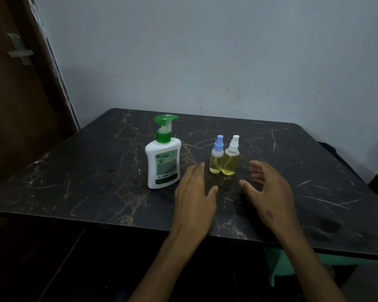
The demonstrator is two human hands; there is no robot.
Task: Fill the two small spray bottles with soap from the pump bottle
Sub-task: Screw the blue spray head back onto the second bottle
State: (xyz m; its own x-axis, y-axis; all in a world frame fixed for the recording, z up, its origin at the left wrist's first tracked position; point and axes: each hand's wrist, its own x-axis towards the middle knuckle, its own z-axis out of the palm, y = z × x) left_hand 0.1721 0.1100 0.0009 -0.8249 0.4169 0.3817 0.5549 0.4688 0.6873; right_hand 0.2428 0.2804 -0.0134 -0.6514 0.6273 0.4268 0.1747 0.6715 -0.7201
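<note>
A pale wall [205,51] fills the upper part of the view, with a dark brown door [13,105] at its left carrying a metal latch [20,50]; below them a black table [74,171] with gold and white marble veining spreads across the middle, its back edge against the wall; a patch of green cloth [292,264] shows under the table's near edge on the right; the white pump bottle [163,162] stands upright left of centre on the table, topped by a green pump head [165,124] whose nozzle points right, and it bears a green label; the left hand [194,197] lies low over the table just right of the pump bottle, fingers straight and together, thumb out, holding nothing; the right hand [268,192] is opposite it, fingers loosely spread and slightly bent, likewise holding nothing; whether either palm touches the tabletop I cannot tell; between and just beyond the two hands stand the two small bottles, side by side and touching, both upright, capped and holding yellow liquid; the white-capped spray bottle [230,160] on the right is slightly taller; the blue-capped spray bottle [216,159] on the left is nearer the pump bottle, though apart from it
</note>
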